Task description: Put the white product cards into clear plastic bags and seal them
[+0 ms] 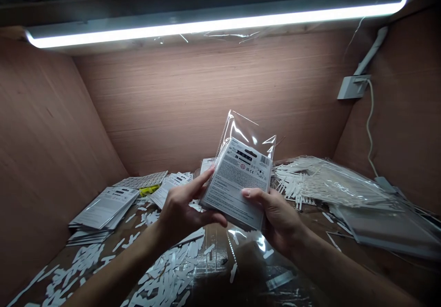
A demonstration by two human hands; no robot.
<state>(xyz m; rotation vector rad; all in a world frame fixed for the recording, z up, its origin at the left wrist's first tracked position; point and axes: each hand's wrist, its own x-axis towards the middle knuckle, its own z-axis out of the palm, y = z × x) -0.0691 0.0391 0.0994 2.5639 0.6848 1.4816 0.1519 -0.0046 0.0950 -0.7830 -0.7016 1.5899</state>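
I hold a printed white card inside a clear plastic sleeve (237, 183) up above the table, its open flap standing at the top. My left hand (182, 210) grips the sleeve's left edge, fingers on the front and thumb underneath. My right hand (275, 215) grips the lower right corner, thumb lying across the card's face. Both hands are closed on the sleeve.
A stack of printed cards (103, 210) lies at the left, more cards (172, 183) behind my left hand. Several white paper strips (165, 265) litter the brown table. A heap of clear sleeves (330, 183) lies at the right. Wooden walls enclose three sides; a light bar (213, 24) glows overhead.
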